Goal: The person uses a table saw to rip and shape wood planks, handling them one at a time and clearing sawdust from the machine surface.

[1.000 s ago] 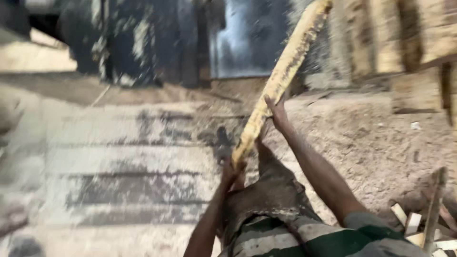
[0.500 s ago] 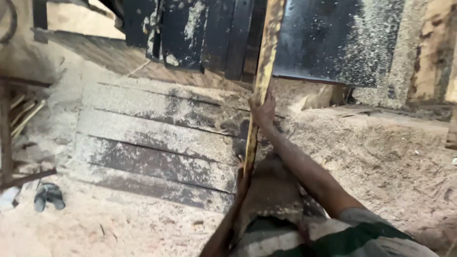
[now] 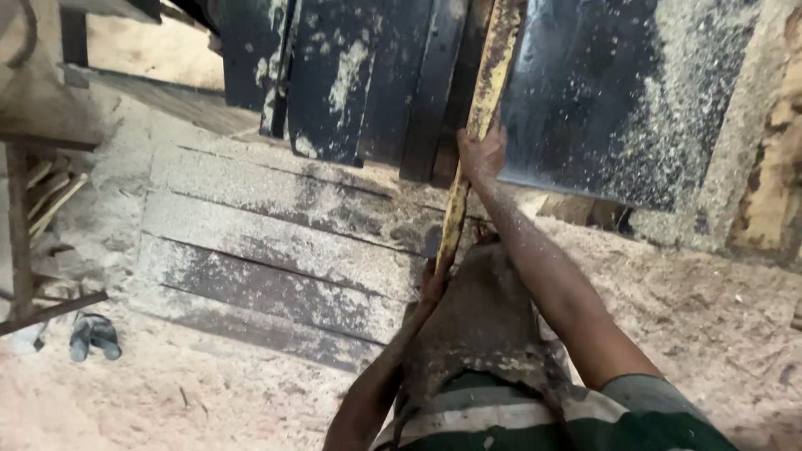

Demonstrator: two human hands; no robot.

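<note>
From the head view, the person had a long rough wooden slat (image 3: 476,138) standing nearly upright: right hand (image 3: 482,154) clamped high on it, left hand (image 3: 432,282) wrapped near the bottom, probably to steady it. Sawdust covered the floor planks (image 3: 267,250), dark dusty machine panels (image 3: 618,100) stood behind, sandals (image 3: 93,336) off left.
</note>
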